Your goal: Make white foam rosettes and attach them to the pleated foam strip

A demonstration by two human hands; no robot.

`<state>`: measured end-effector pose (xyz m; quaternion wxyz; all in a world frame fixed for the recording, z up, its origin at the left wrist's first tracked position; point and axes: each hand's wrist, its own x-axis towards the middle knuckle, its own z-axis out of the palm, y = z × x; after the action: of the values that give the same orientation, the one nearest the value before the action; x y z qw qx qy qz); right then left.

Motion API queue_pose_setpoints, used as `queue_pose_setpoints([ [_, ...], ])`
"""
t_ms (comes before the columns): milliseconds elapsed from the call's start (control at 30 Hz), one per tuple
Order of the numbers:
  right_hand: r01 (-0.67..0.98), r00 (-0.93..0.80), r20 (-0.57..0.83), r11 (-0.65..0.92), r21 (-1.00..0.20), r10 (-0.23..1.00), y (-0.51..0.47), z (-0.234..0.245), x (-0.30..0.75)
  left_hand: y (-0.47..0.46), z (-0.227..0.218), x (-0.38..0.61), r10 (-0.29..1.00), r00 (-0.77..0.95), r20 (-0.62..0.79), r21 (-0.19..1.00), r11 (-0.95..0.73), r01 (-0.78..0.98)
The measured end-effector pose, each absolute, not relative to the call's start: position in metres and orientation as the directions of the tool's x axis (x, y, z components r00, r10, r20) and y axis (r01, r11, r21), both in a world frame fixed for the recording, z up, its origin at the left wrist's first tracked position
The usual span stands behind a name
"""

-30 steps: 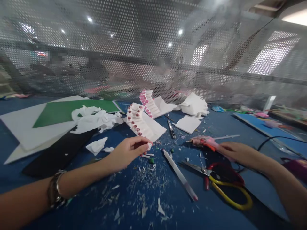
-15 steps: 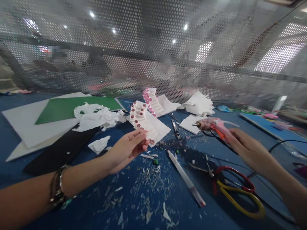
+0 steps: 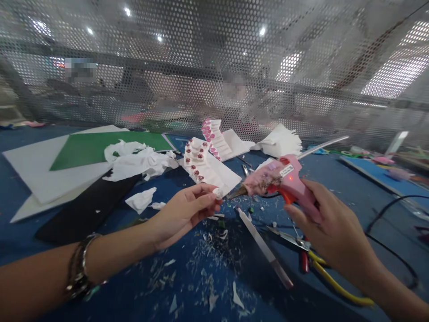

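Between the fingertips of my left hand [image 3: 191,208] is a small white piece [image 3: 217,193], perhaps paper or tissue; its exact kind is unclear. My right hand [image 3: 330,223] grips a pink hot glue gun [image 3: 291,176] by the handle. A clear glue stick [image 3: 323,146] juts out of its back, and the nozzle points left, close to the white piece. Just behind my left hand stands a folded white paper strip with dark red rosettes [image 3: 197,156]. Farther back is a similar strip with pink rosettes [image 3: 212,134].
Scissors with red and yellow handles [image 3: 335,277] lie under my right hand, beside a white pen [image 3: 264,248]. Crumpled tissue [image 3: 140,163], a green sheet [image 3: 87,150] and a black piece [image 3: 83,214] are at left. Paper scraps litter the blue table [image 3: 140,286]; a perforated metal screen [image 3: 187,53] stands behind.
My right hand has brought the glue gun left, its nozzle now near the white piece. My left hand has shifted slightly right, and the white piece shows more clearly.
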<state>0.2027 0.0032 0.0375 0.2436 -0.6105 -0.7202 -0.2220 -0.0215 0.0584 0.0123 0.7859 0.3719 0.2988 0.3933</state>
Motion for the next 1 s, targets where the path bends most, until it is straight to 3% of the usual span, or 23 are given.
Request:
queue_pose_setpoints([
  [400, 0.973, -0.222, 0.643, 0.209, 0.098, 0.733, -0.0003, 0.0363, 0.2003, 0.0525, 0.0195, -0.0198, 0.818, 0.538, -0.202, 0.814, 0.446, -0.373],
  [667, 0.979, -0.185, 0.651, 0.196, 0.057, 0.736, -0.0017, 0.0374, 0.2013, 0.0520, 0.0162, -0.0205, 0.804, 0.569, -0.173, 0.825, 0.433, -0.362],
  [1000, 0.983, -0.180, 0.672, 0.151, 0.102, 0.718, -0.0035, 0.0388, 0.2012, 0.0511, 0.0185, -0.0223, 0.785, 0.599, -0.157, 0.852, 0.414, -0.320],
])
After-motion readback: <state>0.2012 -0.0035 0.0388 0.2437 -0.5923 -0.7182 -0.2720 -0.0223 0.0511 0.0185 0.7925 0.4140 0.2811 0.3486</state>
